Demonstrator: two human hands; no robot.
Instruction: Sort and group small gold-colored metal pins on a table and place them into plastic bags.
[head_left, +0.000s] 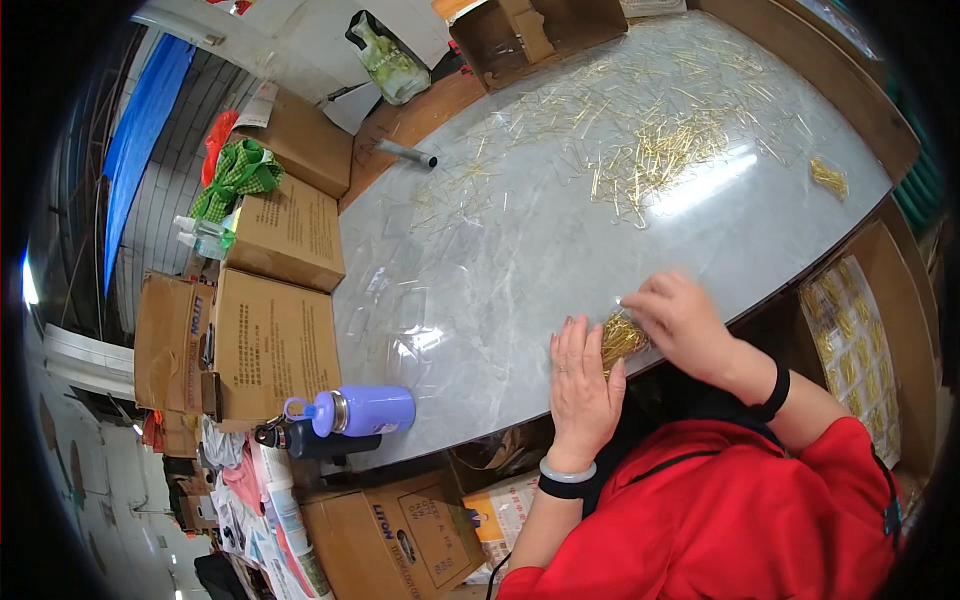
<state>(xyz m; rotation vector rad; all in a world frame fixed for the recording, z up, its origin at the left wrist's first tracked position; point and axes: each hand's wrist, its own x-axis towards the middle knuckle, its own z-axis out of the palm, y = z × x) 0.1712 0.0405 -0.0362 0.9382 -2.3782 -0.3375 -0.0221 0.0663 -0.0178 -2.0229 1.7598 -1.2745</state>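
A small bundle of gold wire hooks (622, 341) lies at the table's near edge between my hands; it may be inside a clear bag. My left hand (582, 385) lies flat beside it, fingers stretched out and the thumb against its near side. Just over the far right of the bundle, my right hand (675, 318) is closed in a pinch, slightly blurred. What its fingertips hold is too small to make out. Farther off, a heap of loose gold wire hooks (665, 155) spreads over the grey tabletop (510, 290).
A separate bundle of hooks (828, 178) lies at the right. Clear plastic bags (410, 300) are scattered on the left. A purple bottle (375, 410) stands near cardboard boxes (275, 340). An open carton (850, 330) at my right holds packed hooks. A grey tube (405, 153) lies far left.
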